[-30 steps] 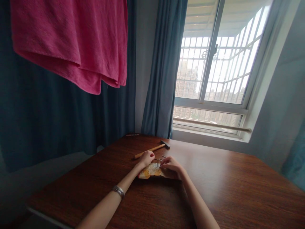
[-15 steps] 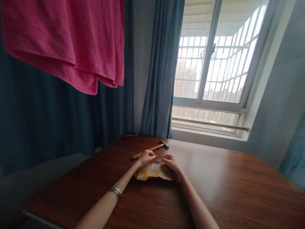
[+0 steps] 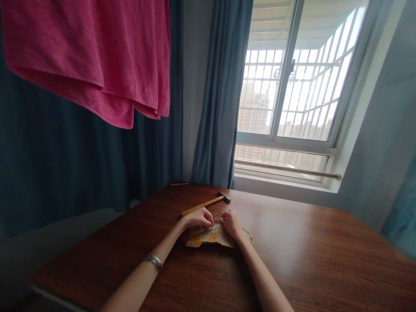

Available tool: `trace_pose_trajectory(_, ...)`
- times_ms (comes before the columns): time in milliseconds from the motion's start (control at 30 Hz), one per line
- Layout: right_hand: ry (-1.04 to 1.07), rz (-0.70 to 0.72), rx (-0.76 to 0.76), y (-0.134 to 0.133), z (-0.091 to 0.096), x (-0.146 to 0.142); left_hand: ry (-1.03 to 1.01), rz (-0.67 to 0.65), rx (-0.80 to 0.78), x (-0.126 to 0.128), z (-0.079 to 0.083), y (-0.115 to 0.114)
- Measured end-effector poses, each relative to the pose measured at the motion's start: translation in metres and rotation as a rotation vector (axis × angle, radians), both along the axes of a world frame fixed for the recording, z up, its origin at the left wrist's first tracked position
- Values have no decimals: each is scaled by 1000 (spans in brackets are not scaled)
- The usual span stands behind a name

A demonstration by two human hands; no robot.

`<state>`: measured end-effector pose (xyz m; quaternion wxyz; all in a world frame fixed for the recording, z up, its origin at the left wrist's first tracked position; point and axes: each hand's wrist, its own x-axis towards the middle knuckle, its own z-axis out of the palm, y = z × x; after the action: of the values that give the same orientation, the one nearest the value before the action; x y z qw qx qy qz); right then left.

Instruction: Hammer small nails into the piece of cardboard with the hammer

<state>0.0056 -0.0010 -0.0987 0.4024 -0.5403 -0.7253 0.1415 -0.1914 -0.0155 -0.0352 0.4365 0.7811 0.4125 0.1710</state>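
Observation:
A creased, patterned piece of cardboard (image 3: 212,237) lies on the table, with several thin metal nails (image 3: 216,223) standing upright from it. My left hand (image 3: 199,218) is closed in a pinch at the left side of these nails, its fingertips on a nail low down near the cardboard. My right hand (image 3: 232,222) is over the cardboard's right part, fingers bent together close to loose nails (image 3: 219,214) on the tabletop. What its fingertips hold, if anything, is hidden. Behind my left hand lies a hammer (image 3: 208,203) with a wooden handle and dark head.
The brown wooden table (image 3: 312,255) extends on both sides of my arms. Blue curtains (image 3: 216,108) and a barred window (image 3: 292,95) are beyond it. A pink towel (image 3: 97,60) hangs at the upper left. My left wrist wears a metal band (image 3: 153,260).
My left hand has moved nearer and right, from beside the loose nails to the upright ones. My right hand has shifted slightly, and more of the cardboard's right edge shows.

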Motion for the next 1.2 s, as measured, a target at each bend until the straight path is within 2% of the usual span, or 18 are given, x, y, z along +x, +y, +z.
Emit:
trace_pose_trajectory(167,24,-12,20,-2,2,1,-21,53,18,1,-7,2)
trace_pose_trajectory(300,75,-9,42,-3,6,2,-70,47,19,2,-8,3)
trace_pose_trajectory(467,101,83,24,-6,9,1,-118,39,-51,0,-6,3)
trace_pose_trajectory(600,83,195,-28,-8,9,0,-211,131,-82,0,-5,7)
trace_pose_trajectory(700,54,276,-78,-9,9,0,-136,312,110,1,-9,13)
trace_pose_trajectory(800,34,332,-121,-10,9,1,99,495,400,1,-19,19)
trace_pose_trajectory(867,33,353,-138,-11,10,1,224,552,503,1,-25,21)
trace_pose_trajectory(1000,45,387,-155,-12,12,2,312,550,575,-2,-36,23)
trace_pose_trajectory(1200,88,424,-191,-11,11,4,268,499,548,-5,-41,23)
